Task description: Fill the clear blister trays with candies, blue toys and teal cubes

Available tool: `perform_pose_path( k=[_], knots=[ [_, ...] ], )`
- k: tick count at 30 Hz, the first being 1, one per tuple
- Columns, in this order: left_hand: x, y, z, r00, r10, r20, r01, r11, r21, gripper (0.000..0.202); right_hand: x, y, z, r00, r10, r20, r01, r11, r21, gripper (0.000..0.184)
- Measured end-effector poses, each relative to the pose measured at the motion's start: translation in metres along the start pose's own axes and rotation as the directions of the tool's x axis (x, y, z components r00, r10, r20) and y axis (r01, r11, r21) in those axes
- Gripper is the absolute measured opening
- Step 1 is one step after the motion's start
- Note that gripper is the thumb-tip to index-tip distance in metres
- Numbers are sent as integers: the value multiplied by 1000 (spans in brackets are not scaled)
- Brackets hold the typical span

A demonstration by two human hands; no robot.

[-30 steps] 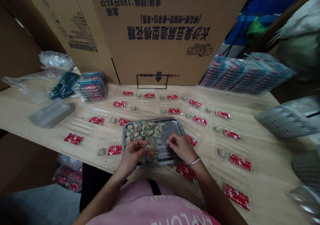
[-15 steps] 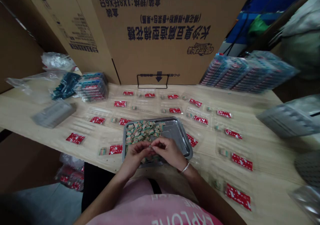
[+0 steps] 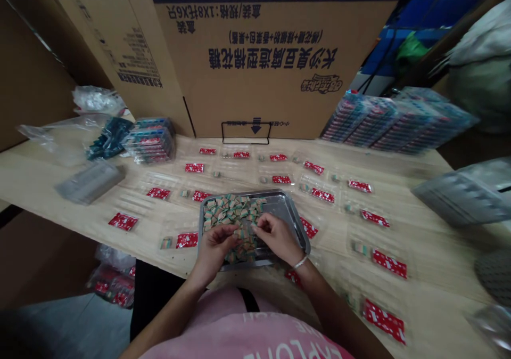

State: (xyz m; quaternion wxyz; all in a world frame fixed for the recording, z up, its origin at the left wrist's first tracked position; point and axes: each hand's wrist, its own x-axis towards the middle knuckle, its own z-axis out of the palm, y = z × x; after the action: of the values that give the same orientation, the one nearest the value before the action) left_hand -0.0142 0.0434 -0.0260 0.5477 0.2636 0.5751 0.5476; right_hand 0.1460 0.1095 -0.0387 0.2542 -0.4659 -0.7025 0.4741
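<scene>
Tan-and-green pieces are heaped in the metal tray, above which the left hand and right hand have just been parted — fingers narrowed, anything held indiscernible — so their joint handling has apparently been paused.

Part of the tray is hidden by the left hand and right hand; the carton is cut off above
</scene>
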Motion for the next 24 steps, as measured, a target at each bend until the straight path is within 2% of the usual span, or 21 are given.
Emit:
perform_pose_path(
  k=[2,3,5,8,11,14,16,18,20,24],
  knots=[
    [-2,2,3,999,50,-18,-50,999,0,30,-6,-10,5,995,44,88,-70,945,318,22],
    [-2,2,4,997,75,-28,-76,997,-4,28,-9,-14,9,993,52,106,-92,907,410,26],
    [-4,2,6,992,111,-52,-112,994,-16,25,-14,-21,20,998,52,41,-65,888,454,27],
    [-7,0,5,995,95,-42,-95,995,-13,25,-20,-24,36,989,24,-147,31,934,355,22],
    [-9,-1,2,997,73,-2,-73,997,-17,28,-22,-20,41,977,-3,-212,59,964,261,19],
    [-5,-3,-3,996,67,-53,-70,996,-58,30,-17,-12,33,994,-61,-96,75,985,155,13],
    [-1,-3,-6,994,40,-99,-49,995,-86,33,-10,-5,25,992,-115,-55,114,993,-18,10],
    [3,-5,-10,992,23,-127,-36,994,-99,35,-2,1,20,987,-153,-46,138,964,-226,10],
    [6,-6,-12,992,16,-126,-27,996,-90,36,3,5,18,989,-145,4,137,921,-366,9],
    [8,-11,-14,993,20,-117,-27,998,-59,35,6,5,20,984,-158,81,177,889,-423,9]
  ],
)
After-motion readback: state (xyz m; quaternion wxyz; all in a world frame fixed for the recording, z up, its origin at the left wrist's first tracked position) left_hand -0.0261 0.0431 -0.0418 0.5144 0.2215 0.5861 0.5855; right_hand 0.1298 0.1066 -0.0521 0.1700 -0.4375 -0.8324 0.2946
